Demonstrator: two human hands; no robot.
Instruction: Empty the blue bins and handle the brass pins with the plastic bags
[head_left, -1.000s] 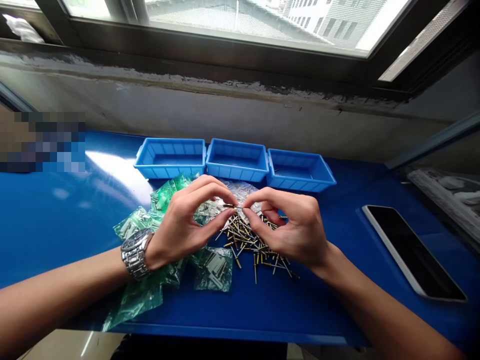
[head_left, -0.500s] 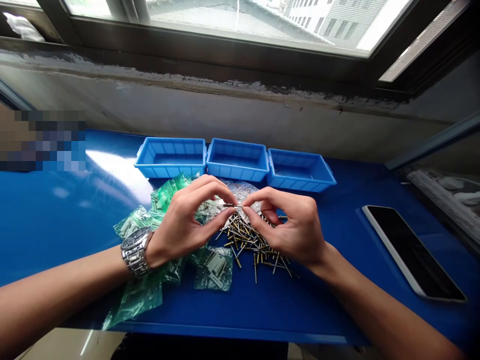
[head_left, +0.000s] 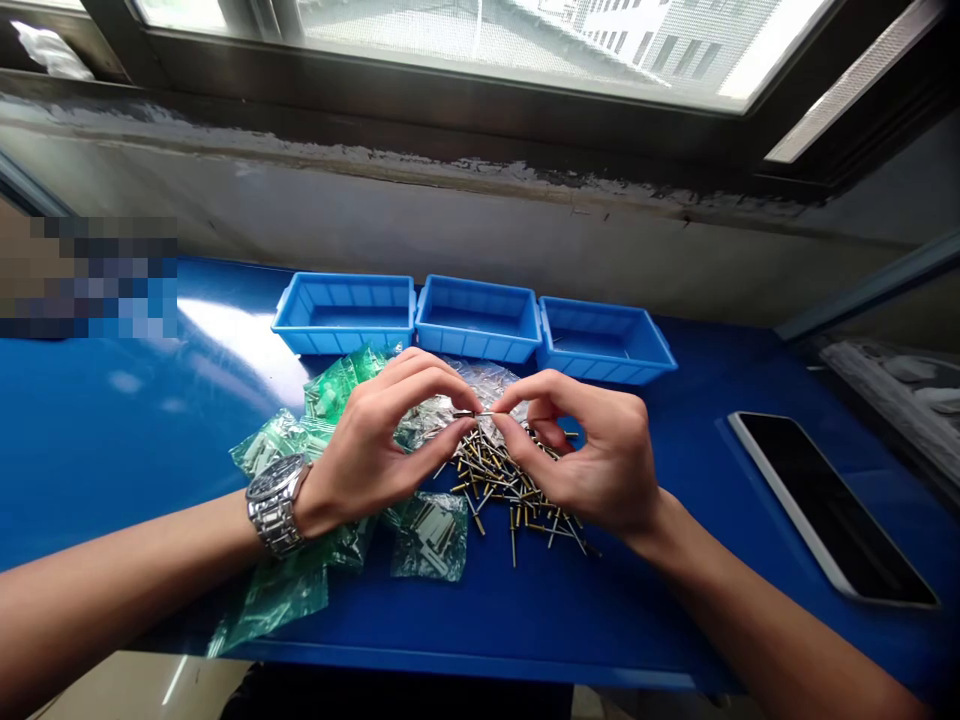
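A thin metal rivet is held level between both hands, over a loose pile of brass-and-silver rivets. My left hand, with a steel watch on the wrist, pinches its darker left end. My right hand pinches the silver right end between thumb and forefinger, its other fingers curled. Green plastic bags of small parts lie beneath and around my left hand. Another small bag of pale pieces lies left of the pile, nearer the front edge.
Three blue bins stand in a row behind the hands, by the wall. A phone lies at the right on the blue table. Clear plastic bags lie behind the rivet pile. A window is above the wall.
My right hand has shifted slightly right, and more of the rivet's silver part shows between the fingertips. The whole view has moved a little.
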